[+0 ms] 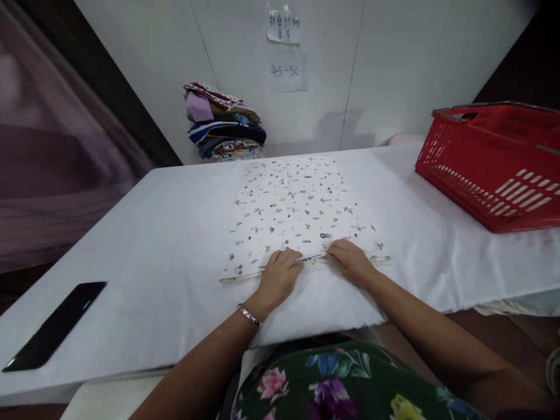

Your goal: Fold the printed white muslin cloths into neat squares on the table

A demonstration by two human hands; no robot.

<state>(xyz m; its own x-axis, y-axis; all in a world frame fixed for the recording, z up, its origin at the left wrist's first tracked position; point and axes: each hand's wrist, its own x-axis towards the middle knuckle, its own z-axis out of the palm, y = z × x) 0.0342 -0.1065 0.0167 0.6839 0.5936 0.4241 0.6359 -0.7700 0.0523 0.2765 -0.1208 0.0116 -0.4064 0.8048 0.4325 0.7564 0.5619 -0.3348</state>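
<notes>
A white patterned cloth (291, 204) with small plant-like prints lies folded flat on the table in front of me. My left hand (280, 274) is closed on its near edge, left of the middle, fingertips pinching the fabric. To the right, my right hand (349, 261) pinches the same edge, with a short gap between the two hands. Folded layers show along this edge, slightly raised between the fingers. The cloth's far end reaches the back of the table. My thumbs are mostly hidden.
A white covering (175, 233) lies over the table. At the back left is a pile of folded fabrics (225, 125). A red basket (490, 169) stands at the right, and a black flat object (56, 324) lies front left. Paper signs (286, 70) hang on the wall.
</notes>
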